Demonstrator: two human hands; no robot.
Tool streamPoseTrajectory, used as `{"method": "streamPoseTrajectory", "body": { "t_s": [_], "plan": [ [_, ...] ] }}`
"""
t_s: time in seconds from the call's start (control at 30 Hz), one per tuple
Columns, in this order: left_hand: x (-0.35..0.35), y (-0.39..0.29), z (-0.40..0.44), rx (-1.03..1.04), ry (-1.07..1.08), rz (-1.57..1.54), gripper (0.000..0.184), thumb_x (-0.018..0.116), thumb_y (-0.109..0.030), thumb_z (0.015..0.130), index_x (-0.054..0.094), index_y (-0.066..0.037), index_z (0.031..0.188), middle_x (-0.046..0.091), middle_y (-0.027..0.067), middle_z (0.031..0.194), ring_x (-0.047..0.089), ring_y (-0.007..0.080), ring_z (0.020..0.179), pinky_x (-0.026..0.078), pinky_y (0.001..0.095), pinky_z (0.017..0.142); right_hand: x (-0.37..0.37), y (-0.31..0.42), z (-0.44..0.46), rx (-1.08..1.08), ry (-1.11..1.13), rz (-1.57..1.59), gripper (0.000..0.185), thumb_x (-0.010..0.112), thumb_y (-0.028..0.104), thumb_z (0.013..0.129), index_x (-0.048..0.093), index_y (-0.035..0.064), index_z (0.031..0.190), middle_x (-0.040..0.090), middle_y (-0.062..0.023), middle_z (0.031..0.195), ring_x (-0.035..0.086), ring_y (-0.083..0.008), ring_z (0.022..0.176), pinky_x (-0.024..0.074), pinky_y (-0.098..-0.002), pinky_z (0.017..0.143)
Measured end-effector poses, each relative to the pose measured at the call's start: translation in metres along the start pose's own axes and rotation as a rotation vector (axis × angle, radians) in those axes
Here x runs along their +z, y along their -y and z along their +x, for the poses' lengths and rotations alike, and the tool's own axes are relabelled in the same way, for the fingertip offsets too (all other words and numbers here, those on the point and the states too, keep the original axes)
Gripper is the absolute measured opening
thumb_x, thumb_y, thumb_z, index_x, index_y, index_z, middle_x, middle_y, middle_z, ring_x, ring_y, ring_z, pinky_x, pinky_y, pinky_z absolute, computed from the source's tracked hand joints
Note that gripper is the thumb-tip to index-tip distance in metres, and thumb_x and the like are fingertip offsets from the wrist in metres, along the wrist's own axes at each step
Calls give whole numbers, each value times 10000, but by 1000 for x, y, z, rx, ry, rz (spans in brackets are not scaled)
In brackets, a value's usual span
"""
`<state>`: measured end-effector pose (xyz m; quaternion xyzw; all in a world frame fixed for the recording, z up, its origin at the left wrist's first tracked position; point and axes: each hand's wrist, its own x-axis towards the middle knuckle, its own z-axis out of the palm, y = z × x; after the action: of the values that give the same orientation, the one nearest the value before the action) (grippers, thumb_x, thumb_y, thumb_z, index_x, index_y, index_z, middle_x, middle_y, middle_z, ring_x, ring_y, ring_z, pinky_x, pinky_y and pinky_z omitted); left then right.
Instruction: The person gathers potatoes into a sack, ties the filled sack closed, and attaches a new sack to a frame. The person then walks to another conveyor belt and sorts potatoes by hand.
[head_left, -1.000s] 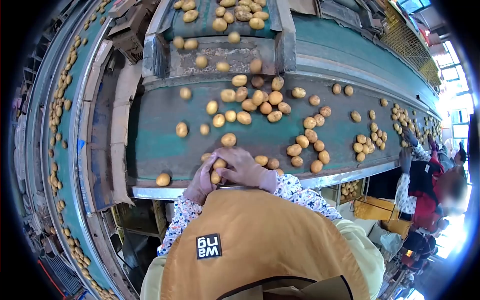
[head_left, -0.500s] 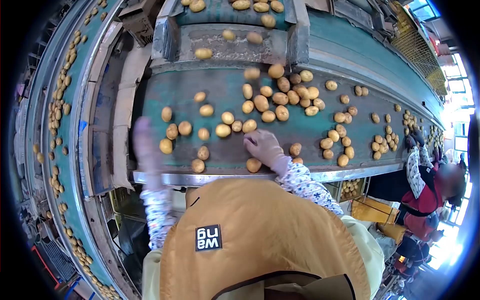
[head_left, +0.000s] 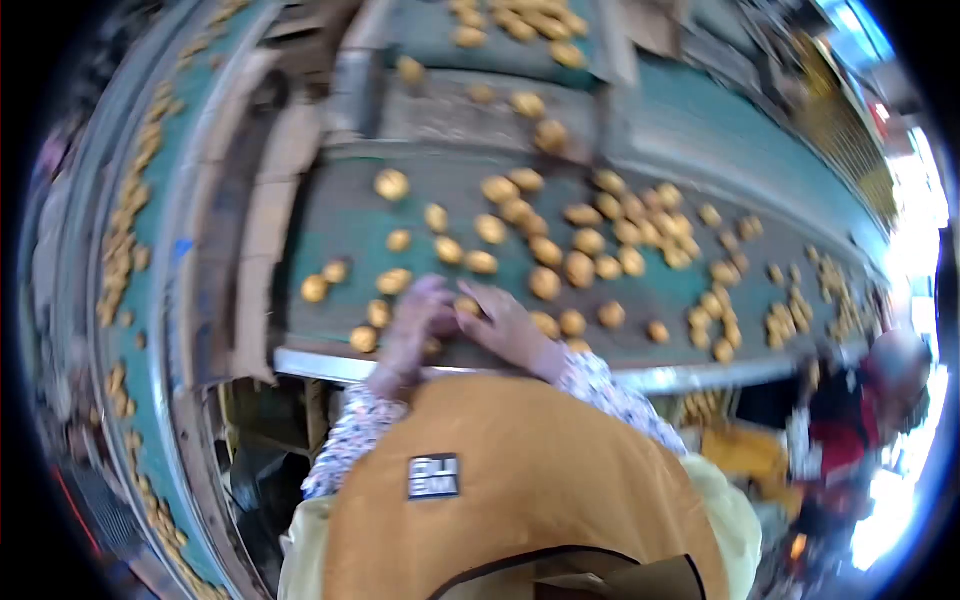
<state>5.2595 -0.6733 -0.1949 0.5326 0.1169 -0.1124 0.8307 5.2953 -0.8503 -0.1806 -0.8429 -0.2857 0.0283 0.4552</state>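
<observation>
Both my hands are together over the near edge of the belt, in front of the apron. My right hand (head_left: 510,328) reaches leftward, with a potato (head_left: 467,305) between its thumb and fingers. Beside it is my left hand (head_left: 418,322), bent over the belt and smeared by motion, so its grip is hidden. Another potato (head_left: 432,346) shows just under the hands. Close to my left hand lie a potato (head_left: 394,281) and one nearer the edge (head_left: 363,339). Several more potatoes (head_left: 545,283) spread to the right.
A metal rail (head_left: 660,379) edges the conveyor belt (head_left: 350,225) on my side. Potatoes drop from an upper belt (head_left: 430,38) down a chute (head_left: 440,110). Left of cardboard sheeting (head_left: 262,240) runs another potato belt (head_left: 165,330). A co-worker (head_left: 850,410) stands at the right.
My left hand has come from the left end of the belt to beside my right hand. The right hand has shifted slightly left and nearer. Potatoes have moved along, and the view has tilted.
</observation>
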Motion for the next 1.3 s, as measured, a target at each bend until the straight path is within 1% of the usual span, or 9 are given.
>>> {"method": "streamPoseTrajectory", "body": {
  "t_s": [0.07, 0.13, 0.4, 0.6, 0.73, 0.93, 1.0, 1.13, 1.3],
  "plan": [
    [28, -48, -18, -26, 259, 6, 173, 537, -209, 840, 566, -69, 937, 568, 47, 815, 547, 124, 703, 451, 234, 592, -12, 26, 28, -44, 267, 168, 409, 566, 304, 807, 547, 14, 1096, 583, -190, 1006, 546, -328, 947, 438, -369, 811],
    [-16, -18, -6, -358, 199, -811, 179, 532, -176, 826, 566, -32, 927, 591, 84, 807, 557, 158, 705, 464, 255, 589, -18, 3, 50, -211, -131, -148, 279, 593, 178, 766, 597, 18, 994, 620, -157, 920, 589, -319, 823, 465, -398, 741],
    [-132, -215, -77, 1165, -451, -748, 439, 478, -334, 868, 415, -66, 1210, 486, 111, 1154, 486, 220, 1080, 380, 341, 956, -91, -126, 13, 497, -68, -891, 467, 515, 390, 826, 483, 130, 1213, 491, -207, 1153, 483, -396, 1000, 395, -464, 824],
    [-118, -77, 10, 681, -946, 252, 376, 571, -219, 822, 484, -43, 1142, 544, 64, 1041, 515, 169, 978, 421, 327, 853, -20, -73, 17, 230, -55, -487, 568, 615, 391, 722, 508, 42, 1157, 498, -229, 1086, 509, -370, 952, 406, -455, 805],
    [-36, 1, 36, 444, -120, 1578, 708, 653, -463, 653, 426, -168, 1256, 338, 176, 1320, 291, 367, 1236, 233, 454, 1013, 6, -51, 32, -214, 88, -361, 503, 647, 280, 714, 520, 15, 1123, 513, -232, 1096, 497, -378, 980, 388, -431, 869],
    [-114, -14, 58, 569, -551, 1600, 573, 569, -426, 739, 470, -116, 1210, 378, 170, 1298, 334, 340, 1214, 273, 486, 970, -61, -76, 30, 263, 95, -610, 701, 694, 338, 666, 425, 31, 1236, 473, -221, 1185, 437, -390, 1092, 346, -442, 938],
    [-114, -87, 44, 137, -352, 1516, 561, 553, -403, 768, 466, -80, 1218, 363, 174, 1317, 356, 328, 1206, 304, 455, 953, -57, -65, 33, 282, 272, -659, 802, 688, 428, 641, 380, 63, 1284, 430, -209, 1239, 348, -394, 1177, 255, -451, 1001],
    [-97, -54, 78, 444, -663, 1442, 554, 596, -361, 737, 478, -102, 1212, 400, 140, 1287, 352, 348, 1198, 225, 465, 1007, -46, -45, 67, 266, 220, -682, 732, 674, 428, 649, 413, 71, 1233, 507, -135, 1151, 426, -313, 1113, 288, -443, 952],
    [-59, -41, 70, 449, -93, 1597, 452, 625, -326, 718, 554, -108, 1107, 489, 72, 1202, 383, 284, 1181, 210, 462, 1017, -42, -108, 118, 194, -126, -523, 533, 652, 283, 677, 490, 98, 1150, 552, -108, 1003, 495, -285, 987, 374, -446, 826]
  ]
}}
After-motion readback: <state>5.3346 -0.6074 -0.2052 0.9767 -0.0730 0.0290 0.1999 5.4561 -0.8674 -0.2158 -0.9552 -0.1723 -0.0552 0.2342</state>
